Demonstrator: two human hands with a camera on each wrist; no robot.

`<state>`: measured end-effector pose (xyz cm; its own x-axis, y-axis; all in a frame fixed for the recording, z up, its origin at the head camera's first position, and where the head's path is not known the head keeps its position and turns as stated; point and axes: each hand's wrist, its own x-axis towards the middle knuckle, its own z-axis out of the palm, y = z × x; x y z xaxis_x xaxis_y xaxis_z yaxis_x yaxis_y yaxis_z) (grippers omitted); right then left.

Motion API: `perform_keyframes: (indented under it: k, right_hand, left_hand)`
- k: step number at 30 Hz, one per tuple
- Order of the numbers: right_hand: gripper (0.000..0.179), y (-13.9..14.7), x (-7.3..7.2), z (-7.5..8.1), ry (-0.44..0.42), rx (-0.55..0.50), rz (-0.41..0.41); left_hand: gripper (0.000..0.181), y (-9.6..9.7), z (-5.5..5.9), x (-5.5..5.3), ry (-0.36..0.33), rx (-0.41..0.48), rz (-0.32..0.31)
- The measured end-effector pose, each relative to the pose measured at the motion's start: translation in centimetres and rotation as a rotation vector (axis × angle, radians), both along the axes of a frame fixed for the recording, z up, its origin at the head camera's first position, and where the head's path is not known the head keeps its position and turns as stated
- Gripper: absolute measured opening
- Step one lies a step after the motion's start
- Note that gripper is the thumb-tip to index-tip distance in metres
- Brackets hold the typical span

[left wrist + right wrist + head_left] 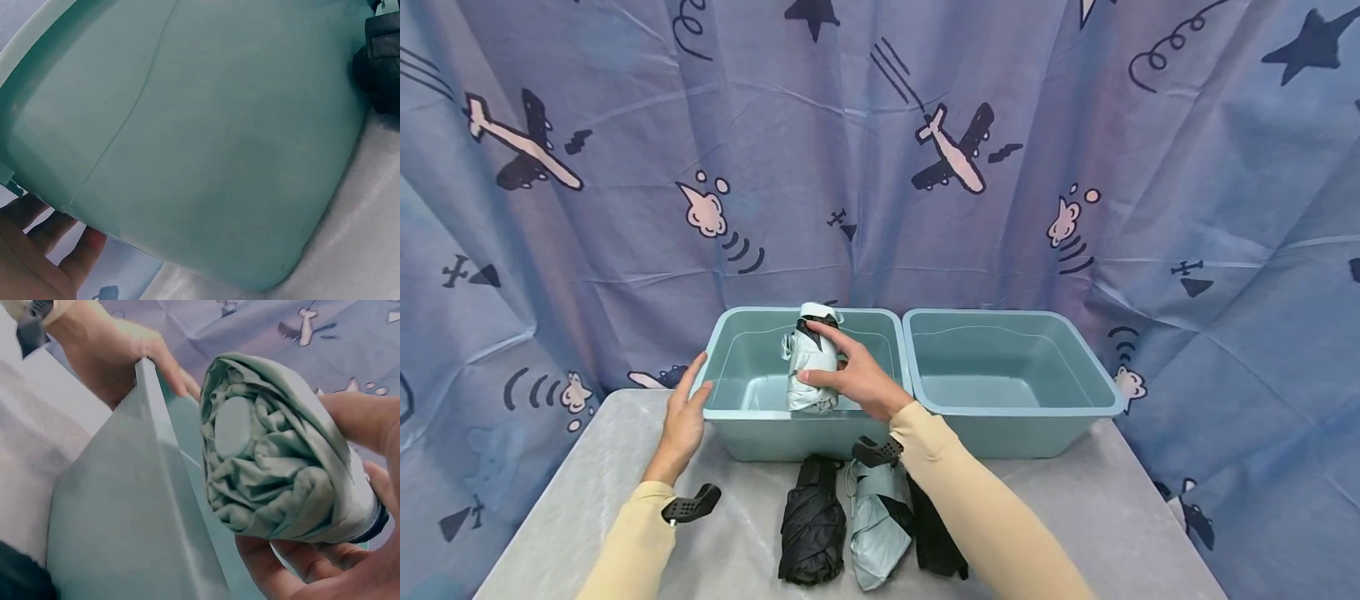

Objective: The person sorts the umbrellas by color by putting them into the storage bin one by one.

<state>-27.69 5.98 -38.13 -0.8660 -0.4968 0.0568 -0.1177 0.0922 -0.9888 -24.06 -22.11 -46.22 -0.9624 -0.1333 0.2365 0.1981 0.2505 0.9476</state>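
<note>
My right hand [865, 379] grips a folded pale grey-green umbrella [812, 375] above the left bin. Its crumpled fabric end and oval handle cap show close up in the right wrist view, with my thumb on one side and my fingers on the other. My left hand [683, 421] holds the left rim of the left pale green bin [805, 433]. In the right wrist view its thumb reaches over the rim, and in the left wrist view its fingers [84, 253] lie along the bin's edge.
In front of the left bin, a black folded umbrella [812, 533], a pale grey-green one [878, 542] and another black one [934, 533], partly under my right sleeve, lie on the grey table [745, 533]. A matching right bin [1015, 433] stands alongside. Behind hangs a patterned curtain [880, 233].
</note>
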Motion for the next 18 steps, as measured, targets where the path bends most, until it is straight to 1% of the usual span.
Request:
perform_keyframes:
  k: [3,8,12,14,18]
  right_hand:
    - [0.074,-2.0,-1.2,-0.3,-0.068,-0.005,-0.010]
    - [0.074,-4.9,-2.8,-1.1,-0.196,-0.069,-0.024]
    - [0.075,-6.8,-3.3,-1.9,-0.227,-0.059,-0.051]
    - [0.075,-7.6,-3.5,-2.3,-0.230,-0.029,-0.071]
    - [0.074,-9.1,-3.6,-3.1,-0.208,0.061,-0.108]
  left_hand:
    - [0.054,0.1,-0.1,0.0,0.006,0.005,0.001]
    - [0.055,0.1,-0.2,-0.1,0.006,0.008,-0.002]
    - [0.055,0.0,-0.4,-0.2,0.004,0.017,0.000]
    - [0.055,0.0,-0.4,-0.3,0.006,0.016,0.001]
    - [0.055,-0.1,-0.3,-0.3,0.021,0.014,-0.001]
